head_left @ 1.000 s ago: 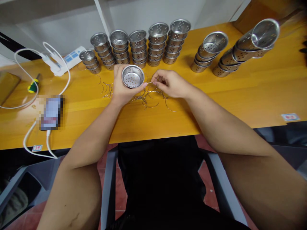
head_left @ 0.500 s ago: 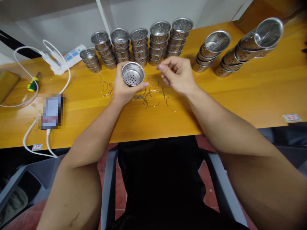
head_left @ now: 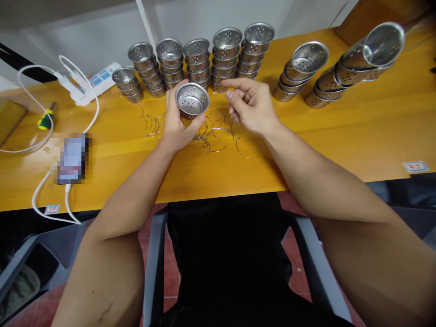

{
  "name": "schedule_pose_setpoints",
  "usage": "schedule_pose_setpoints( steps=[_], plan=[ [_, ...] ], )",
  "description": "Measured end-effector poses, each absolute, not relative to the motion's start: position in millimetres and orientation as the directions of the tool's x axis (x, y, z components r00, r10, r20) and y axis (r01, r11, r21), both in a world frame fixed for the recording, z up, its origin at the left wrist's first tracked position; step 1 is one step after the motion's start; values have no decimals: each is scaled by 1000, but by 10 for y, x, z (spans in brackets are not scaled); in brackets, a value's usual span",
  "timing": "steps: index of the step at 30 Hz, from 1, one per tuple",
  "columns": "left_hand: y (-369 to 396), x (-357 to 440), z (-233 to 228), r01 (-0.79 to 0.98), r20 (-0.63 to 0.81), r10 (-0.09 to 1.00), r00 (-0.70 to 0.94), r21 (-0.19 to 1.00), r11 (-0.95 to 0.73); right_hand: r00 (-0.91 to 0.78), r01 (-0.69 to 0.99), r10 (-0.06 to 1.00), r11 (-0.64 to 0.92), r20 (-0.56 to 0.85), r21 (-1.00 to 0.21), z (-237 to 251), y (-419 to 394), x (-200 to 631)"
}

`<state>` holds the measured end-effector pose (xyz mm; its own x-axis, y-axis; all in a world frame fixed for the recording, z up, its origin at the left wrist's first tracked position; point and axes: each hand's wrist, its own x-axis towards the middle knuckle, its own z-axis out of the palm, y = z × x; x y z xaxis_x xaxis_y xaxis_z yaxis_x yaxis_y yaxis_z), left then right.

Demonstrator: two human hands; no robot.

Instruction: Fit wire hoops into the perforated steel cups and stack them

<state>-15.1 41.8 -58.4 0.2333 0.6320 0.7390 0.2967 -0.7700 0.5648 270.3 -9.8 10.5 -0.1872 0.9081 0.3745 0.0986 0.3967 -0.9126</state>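
Observation:
My left hand is wrapped round a small perforated metal cup, its open mouth tipped toward me. Holes show in its base and wall. To the right of it, apart from the cup, my right hand is closed in a pinch, the index finger reaching left. A thin wire sticks out from those fingertips toward the cup; most of it is hidden. Beneath and between both hands, several curved thin wires lie loosely on the wooden table.
Stacks of similar perforated cups line the back of the table. Two leaning stacks stand at the right. On the left are a power strip, white cables, a screwdriver and a blurred-out phone.
The cup in my left hand has moved slightly right and up and tilted more toward me. My right index finger has straightened a little, and the wire end shows more clearly.

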Motion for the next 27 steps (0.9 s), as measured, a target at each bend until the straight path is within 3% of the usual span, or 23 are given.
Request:
schedule_pose_setpoints(
  steps=[8, 19, 27],
  plan=[
    [308, -83, -531, 325, 715, 678, 171, 609, -724, -214, 157, 896, 425, 390, -891, 93, -65, 2745],
    [259, -82, -488, 303, 672, 691, 266, 622, -722, -238, 106, 872, 462, 428, -881, 100, -111, 2708],
    [272, -63, -602, 196, 600, 724, 341, 708, -679, -177, 216, 873, 484, 454, -848, 167, -252, 2622]
  ],
)
